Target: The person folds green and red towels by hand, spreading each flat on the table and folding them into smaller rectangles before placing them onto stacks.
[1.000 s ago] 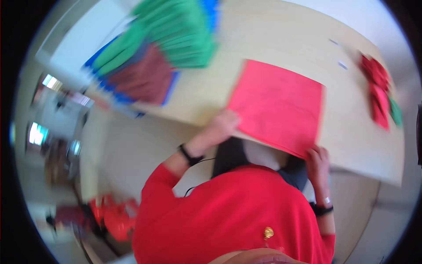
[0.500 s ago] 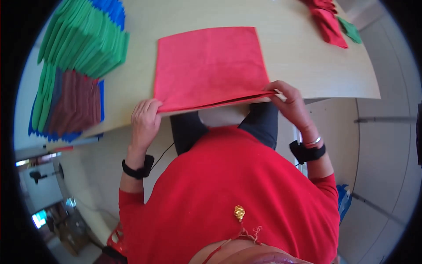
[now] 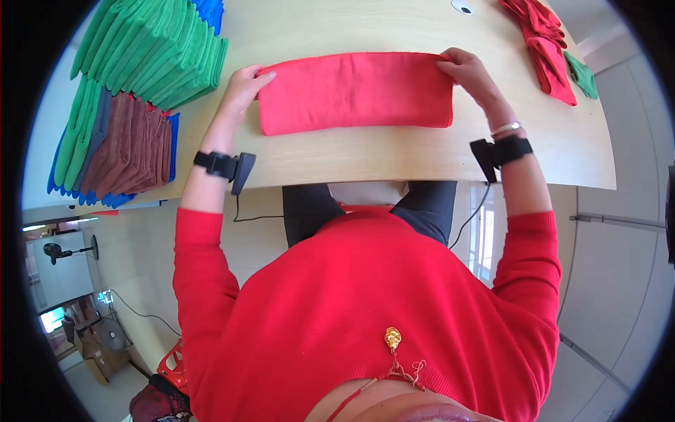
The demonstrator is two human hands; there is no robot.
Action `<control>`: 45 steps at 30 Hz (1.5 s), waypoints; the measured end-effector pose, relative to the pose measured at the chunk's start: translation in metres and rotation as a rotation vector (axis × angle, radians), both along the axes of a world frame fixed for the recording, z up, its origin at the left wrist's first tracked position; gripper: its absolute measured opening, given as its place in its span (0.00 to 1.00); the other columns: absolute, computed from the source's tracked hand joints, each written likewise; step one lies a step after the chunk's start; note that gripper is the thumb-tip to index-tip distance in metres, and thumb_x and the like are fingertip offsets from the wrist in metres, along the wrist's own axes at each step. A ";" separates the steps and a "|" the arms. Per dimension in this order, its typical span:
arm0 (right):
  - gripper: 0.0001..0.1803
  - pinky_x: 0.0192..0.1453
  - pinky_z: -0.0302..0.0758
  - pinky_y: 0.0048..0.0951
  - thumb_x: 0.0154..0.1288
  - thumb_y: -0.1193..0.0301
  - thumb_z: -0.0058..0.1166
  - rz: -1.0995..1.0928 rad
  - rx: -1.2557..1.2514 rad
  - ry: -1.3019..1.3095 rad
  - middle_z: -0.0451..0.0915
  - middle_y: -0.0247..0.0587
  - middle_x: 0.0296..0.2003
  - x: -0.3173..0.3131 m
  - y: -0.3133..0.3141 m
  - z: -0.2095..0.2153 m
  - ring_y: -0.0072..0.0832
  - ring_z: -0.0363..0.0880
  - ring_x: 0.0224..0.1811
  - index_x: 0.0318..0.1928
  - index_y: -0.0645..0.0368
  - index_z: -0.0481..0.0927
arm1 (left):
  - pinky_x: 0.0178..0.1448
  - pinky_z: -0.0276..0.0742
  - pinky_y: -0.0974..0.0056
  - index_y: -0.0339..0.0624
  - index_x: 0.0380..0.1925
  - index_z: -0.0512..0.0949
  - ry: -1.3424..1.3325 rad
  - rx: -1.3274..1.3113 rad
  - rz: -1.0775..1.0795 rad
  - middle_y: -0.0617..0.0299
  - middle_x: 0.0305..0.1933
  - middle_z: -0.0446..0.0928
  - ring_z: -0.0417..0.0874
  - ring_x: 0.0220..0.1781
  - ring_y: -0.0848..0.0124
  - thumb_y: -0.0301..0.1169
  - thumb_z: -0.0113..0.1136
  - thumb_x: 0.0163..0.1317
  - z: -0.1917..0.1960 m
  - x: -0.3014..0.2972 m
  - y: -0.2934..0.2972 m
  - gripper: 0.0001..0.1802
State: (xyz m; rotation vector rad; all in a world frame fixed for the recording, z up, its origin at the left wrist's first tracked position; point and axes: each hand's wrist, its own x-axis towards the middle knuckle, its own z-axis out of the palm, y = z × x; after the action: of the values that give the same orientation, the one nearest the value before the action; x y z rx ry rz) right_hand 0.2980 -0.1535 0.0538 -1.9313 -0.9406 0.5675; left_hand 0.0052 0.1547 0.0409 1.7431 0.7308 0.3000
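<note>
A red cloth towel (image 3: 357,93) lies on the table in front of me, folded into a wide, low rectangle. Its far left corner is pinched in my left hand (image 3: 247,86), thumb on top. At the far right corner, my right hand (image 3: 470,73) grips the cloth's edge between thumb and fingers. Both forearms reach forward over the table, with a black strap on each wrist. The towel's near edge rests flat, a short way in from the table's front edge.
Tall stacks of folded green cloths (image 3: 151,53) and brown cloths (image 3: 125,144) stand at the left, with blue ones among them. Crumpled red cloths (image 3: 550,67) and a green cloth (image 3: 581,76) lie at the far right. A small white round object (image 3: 463,7) sits at the back of the table (image 3: 337,158).
The towel's near edge has been brought over to the far edge, halving its depth. Both my hands have moved forward with it, away from the table's front edge.
</note>
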 end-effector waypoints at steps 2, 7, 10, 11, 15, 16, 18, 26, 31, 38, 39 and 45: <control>0.10 0.39 0.73 0.22 0.62 0.69 0.56 -0.074 -0.049 0.034 0.79 0.31 0.28 0.011 0.015 -0.028 0.18 0.75 0.31 0.40 0.63 0.80 | 0.46 0.73 0.72 0.34 0.43 0.79 -0.001 0.023 0.019 0.62 0.40 0.81 0.79 0.39 0.77 0.32 0.60 0.62 -0.021 0.016 0.007 0.14; 0.13 0.38 0.75 0.23 0.61 0.66 0.57 -0.179 -0.041 0.046 0.81 0.34 0.30 0.020 0.025 -0.044 0.20 0.77 0.31 0.42 0.62 0.81 | 0.47 0.75 0.70 0.32 0.43 0.79 0.019 0.064 0.078 0.59 0.41 0.81 0.80 0.40 0.74 0.32 0.60 0.62 -0.035 0.027 0.012 0.15; 0.16 0.38 0.75 0.23 0.61 0.66 0.58 -0.237 -0.094 0.012 0.81 0.35 0.30 0.021 0.021 -0.048 0.21 0.77 0.31 0.46 0.62 0.80 | 0.47 0.75 0.69 0.31 0.44 0.78 0.039 0.097 0.079 0.59 0.41 0.82 0.81 0.40 0.74 0.32 0.60 0.62 -0.043 0.033 0.015 0.16; 0.17 0.38 0.75 0.24 0.60 0.65 0.58 -0.262 -0.116 -0.006 0.81 0.35 0.30 0.018 0.023 -0.046 0.21 0.77 0.31 0.48 0.61 0.79 | 0.47 0.75 0.69 0.30 0.45 0.77 0.058 0.132 0.082 0.58 0.40 0.82 0.81 0.40 0.74 0.32 0.61 0.62 -0.046 0.033 0.018 0.17; 0.23 0.35 0.72 0.21 0.64 0.64 0.57 -0.278 -0.109 0.229 0.80 0.35 0.31 -0.016 0.000 -0.026 0.19 0.75 0.32 0.56 0.61 0.73 | 0.43 0.76 0.68 0.31 0.47 0.76 -0.039 0.120 0.155 0.56 0.36 0.82 0.81 0.37 0.72 0.32 0.62 0.60 -0.045 0.021 0.005 0.19; 0.23 0.35 0.72 0.21 0.64 0.64 0.57 -0.279 -0.111 0.230 0.80 0.35 0.31 -0.026 -0.009 -0.026 0.19 0.75 0.32 0.56 0.61 0.73 | 0.41 0.76 0.67 0.32 0.47 0.75 -0.099 0.101 0.188 0.55 0.34 0.82 0.82 0.35 0.71 0.32 0.62 0.59 -0.043 0.013 -0.003 0.19; 0.26 0.36 0.73 0.21 0.64 0.63 0.58 -0.297 -0.051 0.225 0.81 0.35 0.32 -0.043 -0.028 -0.032 0.19 0.76 0.33 0.60 0.60 0.70 | 0.44 0.76 0.67 0.33 0.51 0.73 -0.040 0.115 0.209 0.54 0.39 0.81 0.81 0.39 0.72 0.32 0.62 0.60 -0.042 -0.007 -0.018 0.21; 0.27 0.31 0.76 0.31 0.64 0.64 0.57 -0.469 0.024 -0.243 0.82 0.40 0.27 -0.096 -0.030 -0.056 0.29 0.80 0.27 0.63 0.52 0.68 | 0.54 0.74 0.67 0.36 0.59 0.67 0.104 0.353 0.258 0.51 0.53 0.77 0.79 0.52 0.70 0.30 0.58 0.63 -0.039 -0.037 -0.075 0.25; 0.32 0.25 0.74 0.42 0.59 0.71 0.53 -0.496 0.065 -0.544 0.76 0.47 0.19 -0.108 -0.032 -0.066 0.45 0.77 0.21 0.65 0.47 0.65 | 0.63 0.66 0.62 0.31 0.56 0.71 -0.098 0.702 0.192 0.50 0.60 0.72 0.75 0.58 0.60 0.31 0.51 0.68 -0.075 -0.046 -0.064 0.20; 0.28 0.28 0.72 0.41 0.61 0.70 0.48 -0.407 -0.280 -0.783 0.75 0.41 0.18 -0.107 -0.045 -0.076 0.39 0.76 0.21 0.63 0.52 0.68 | 0.52 0.74 0.56 0.40 0.62 0.64 0.084 0.951 0.165 0.45 0.51 0.78 0.81 0.50 0.53 0.34 0.49 0.69 -0.053 -0.038 -0.087 0.23; 0.28 0.28 0.72 0.41 0.61 0.70 0.48 -0.402 -0.270 -0.777 0.75 0.41 0.18 -0.104 -0.048 -0.077 0.39 0.76 0.21 0.63 0.52 0.68 | 0.52 0.75 0.55 0.40 0.63 0.64 0.101 1.033 0.179 0.45 0.51 0.78 0.80 0.50 0.51 0.34 0.49 0.69 -0.050 -0.041 -0.088 0.23; 0.20 0.21 0.70 0.39 0.59 0.71 0.51 -0.437 -0.099 -0.915 0.73 0.42 0.15 -0.106 -0.077 -0.071 0.37 0.73 0.16 0.53 0.59 0.75 | 0.49 0.76 0.54 0.48 0.64 0.65 0.013 1.003 0.182 0.46 0.50 0.78 0.81 0.46 0.50 0.33 0.53 0.66 -0.053 -0.036 -0.107 0.25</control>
State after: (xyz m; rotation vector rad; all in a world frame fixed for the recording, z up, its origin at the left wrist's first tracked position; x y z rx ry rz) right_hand 0.1920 -0.2302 -0.0170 -2.4199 -0.9669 -0.5934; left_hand -0.0307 0.0480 -0.0123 2.6111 0.8107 0.8921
